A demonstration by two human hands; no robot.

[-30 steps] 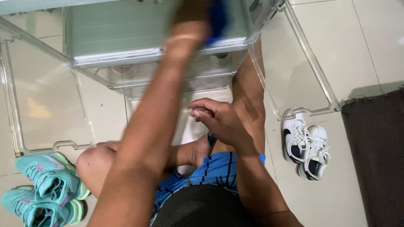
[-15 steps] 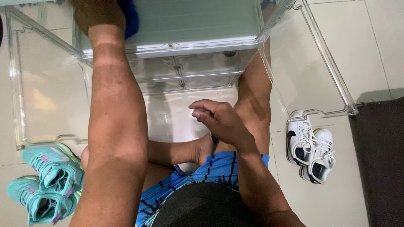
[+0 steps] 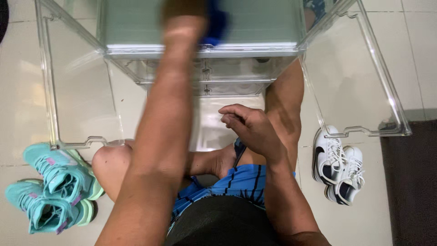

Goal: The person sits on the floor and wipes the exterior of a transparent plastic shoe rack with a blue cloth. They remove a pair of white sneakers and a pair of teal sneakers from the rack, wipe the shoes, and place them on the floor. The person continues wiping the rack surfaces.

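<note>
Pale glossy floor tiles spread under a person who sat on the floor facing a clear plastic cabinet with both see-through doors swung open, the left door and the right door. On the cabinet's frosted top, the left hand reached forward at the upper edge of the view, blurred, with a blue cloth against it; the fingers seemed wrapped on the cloth, though the blur and the frame edge kept the grip from being seen clearly. The right hand hung over the lap, near the raised right leg, its fingers curled loosely inward and holding nothing that could be seen. Blue striped shorts showed below it. A pair of teal sneakers lay on the tiles beside the left knee, below the left door. A pair of white sneakers with dark marks sat just below the right door, next to a dark mat.
</note>
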